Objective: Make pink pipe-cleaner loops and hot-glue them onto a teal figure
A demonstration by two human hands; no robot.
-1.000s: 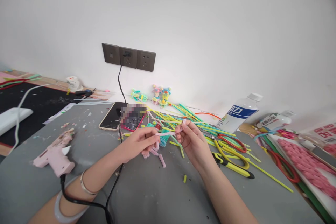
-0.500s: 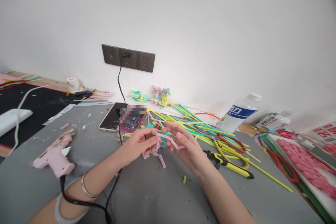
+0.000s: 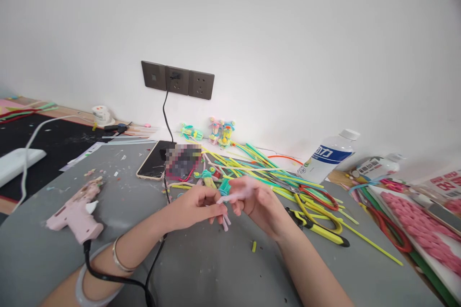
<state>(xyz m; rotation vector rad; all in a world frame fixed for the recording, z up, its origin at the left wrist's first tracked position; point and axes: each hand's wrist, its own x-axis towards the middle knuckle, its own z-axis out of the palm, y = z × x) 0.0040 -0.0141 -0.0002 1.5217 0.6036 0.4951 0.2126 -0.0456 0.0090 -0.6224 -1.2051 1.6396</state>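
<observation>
My left hand [image 3: 201, 208] is closed, its thumb and fingers pinching a pale lilac pipe cleaner [image 3: 227, 198]. Short lilac ends [image 3: 225, 223] stick out below those fingers. The strip runs across to my right hand [image 3: 261, 206], whose fingers are curled and partly smeared by motion. Whether the right fingers grip the strip or only touch it, I cannot tell. Just behind the hands lie a teal fuzzy coil [image 3: 224, 186] and a small yellow and teal pipe-cleaner figure [image 3: 208, 178].
A pink glue gun [image 3: 77, 213] lies at left, its black cord crossing my left forearm. Two phones, one black-screened [image 3: 155, 160], rest behind. Yellow and green pipe cleaners [image 3: 248, 168], scissors [image 3: 317, 197], yellow-handled pliers [image 3: 320, 231] and a bottle [image 3: 329, 156] stand or lie right.
The right hand's fingers have curled in, and the bent lilac strip has swung up across them. The left hand has shifted slightly right and down, and the figure behind it now shows more.
</observation>
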